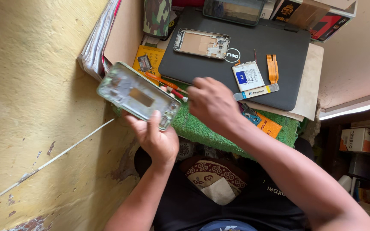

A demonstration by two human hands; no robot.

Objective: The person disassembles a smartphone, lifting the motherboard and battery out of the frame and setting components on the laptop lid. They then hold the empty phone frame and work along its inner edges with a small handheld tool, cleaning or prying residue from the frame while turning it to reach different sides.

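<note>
Your right hand (213, 102) hides whatever its fingers pinch, and covers most of the red-handled tool (174, 92). Your left hand (155, 139) masks the near corner of the phone frame (138, 95), which is motion-blurred. The tablet (234, 9) and the boxes (317, 17) are cut off by the top edge.

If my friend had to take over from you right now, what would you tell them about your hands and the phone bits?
Left hand holds the pale phone frame, tilted up over the green mat. Right hand is curled at the red-tipped tool beside it; whether it grips it is unclear. On the closed laptop: a second frame, battery, orange ribbon cable. Phone is apart; nothing is fitted into the held frame yet.
</note>
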